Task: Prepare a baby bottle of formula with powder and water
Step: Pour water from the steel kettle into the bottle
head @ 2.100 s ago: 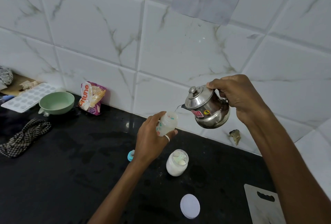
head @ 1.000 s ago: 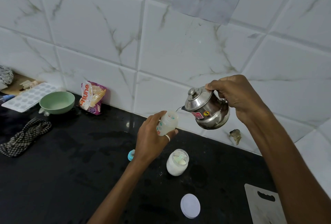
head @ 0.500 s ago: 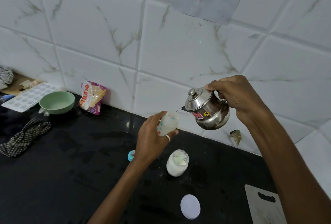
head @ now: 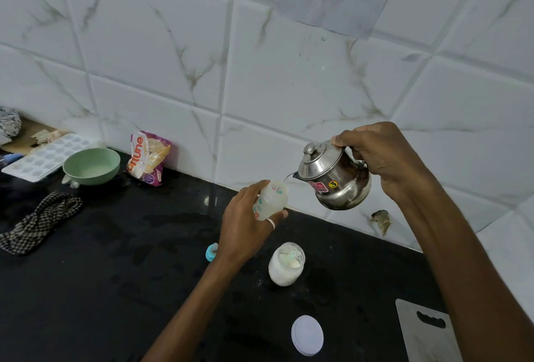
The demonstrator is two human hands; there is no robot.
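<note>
The left hand is holding the baby bottle up. Beside it, the right hand is tipping the kettle, pouring water in. Next, probably stopping before it spills.

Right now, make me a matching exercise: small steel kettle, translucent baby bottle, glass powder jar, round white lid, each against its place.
1 small steel kettle
2 translucent baby bottle
3 glass powder jar
4 round white lid

A flat on black counter
B in left hand
C tilted in right hand
D standing open on counter

Pairs: 1-C, 2-B, 3-D, 4-A
</note>
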